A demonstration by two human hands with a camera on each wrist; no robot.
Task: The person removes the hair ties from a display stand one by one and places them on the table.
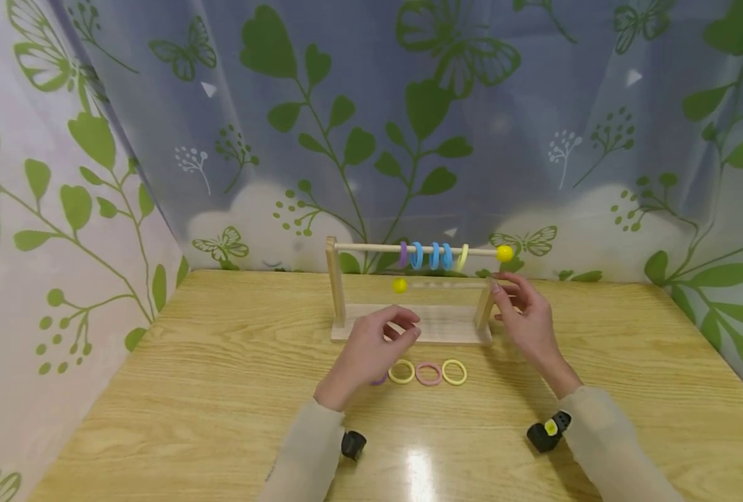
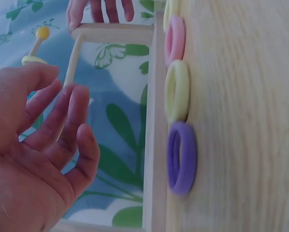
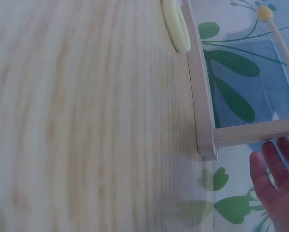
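Observation:
A wooden stand (image 1: 409, 333) has two posts and two horizontal rods. Its upper rod (image 1: 365, 247) carries a purple ring (image 1: 403, 254), three blue rings (image 1: 434, 256) and a yellow ring (image 1: 463, 257); a yellow ball (image 1: 504, 253) caps the right end. The lower rod, attached to the right post (image 1: 484, 307), bears no rings and has a yellow ball (image 1: 399, 285) at its left end. My left hand (image 1: 378, 341), fingers loosely bent and holding nothing, hovers before the stand. My right hand (image 1: 527, 317) has its fingertips against the top of the right post.
In front of the stand lies a row of rings: a purple ring (image 2: 182, 158), partly hidden in the head view, a yellow ring (image 1: 401, 371), a pink ring (image 1: 429, 374) and another yellow ring (image 1: 454, 372). Behind the wooden table (image 1: 221, 390) hangs a patterned curtain (image 1: 371, 104).

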